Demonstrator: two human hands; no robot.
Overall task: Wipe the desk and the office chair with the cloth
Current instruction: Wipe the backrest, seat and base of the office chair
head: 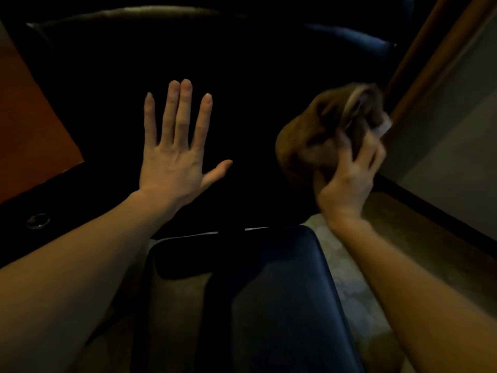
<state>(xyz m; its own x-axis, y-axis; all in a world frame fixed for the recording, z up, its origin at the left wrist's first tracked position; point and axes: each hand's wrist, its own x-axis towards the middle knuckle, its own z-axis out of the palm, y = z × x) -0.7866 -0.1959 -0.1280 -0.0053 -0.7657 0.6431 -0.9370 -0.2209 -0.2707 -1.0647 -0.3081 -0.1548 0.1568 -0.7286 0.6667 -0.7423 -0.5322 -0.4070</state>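
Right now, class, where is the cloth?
Head view, right side: the cloth is bunched in the right hand, opposite the spread left hand.

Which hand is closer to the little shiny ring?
Left. The left hand is spread open, up and right of the small shiny metal ring. The right hand is far across the dark surface, gripping a bunched brown cloth.
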